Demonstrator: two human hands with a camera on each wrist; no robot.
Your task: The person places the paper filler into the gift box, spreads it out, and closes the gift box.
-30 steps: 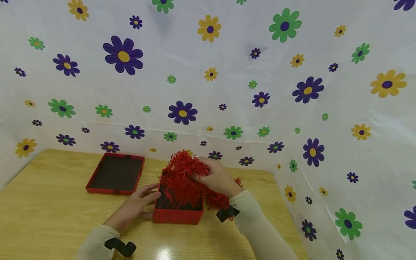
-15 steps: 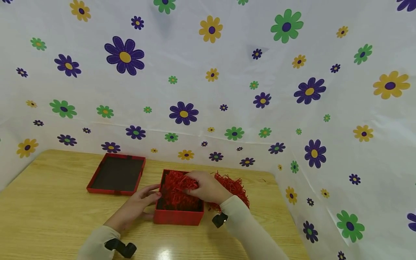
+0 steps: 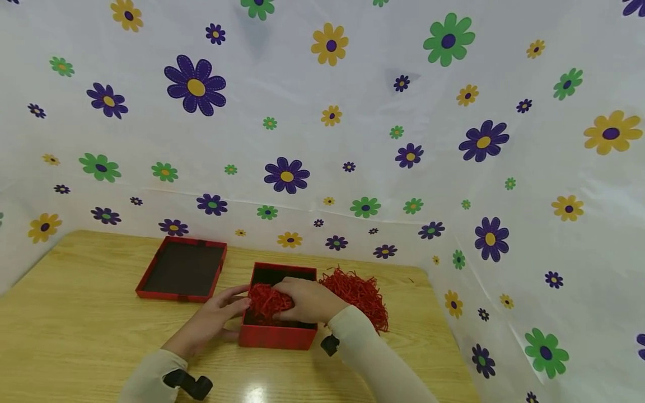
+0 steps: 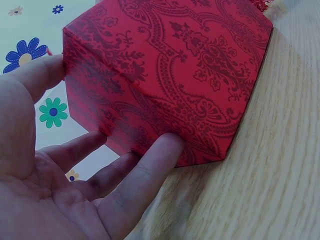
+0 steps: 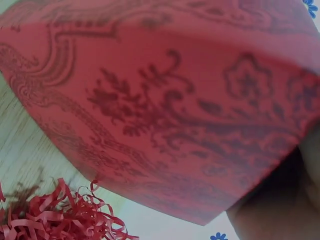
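A red patterned box [image 3: 277, 337] with a dark inside stands on the table in the head view. My left hand [image 3: 209, 322] rests against its left side. In the left wrist view the fingertips [image 4: 167, 145] touch the patterned outer wall, fingers fairly straight. Down inside the box, my right hand [image 3: 309, 299] grips a clump of red shredded paper [image 3: 266, 302]; this clump lies near the box's left wall. The right fingertips are partly hidden by the paper. In the right wrist view the box wall [image 5: 150, 100] hides most of that hand.
Right of the box lies a loose pile of red shredded paper [image 3: 358, 294]. A shallow red lid [image 3: 181, 268], dark side up, sits back left on the wooden table [image 3: 75, 336]. A flower-printed white sheet [image 3: 312, 140] hangs behind and to the right.
My right hand has moved down and left, from above the box into it, carrying the shredded paper along. The left hand has stayed at the box's side.
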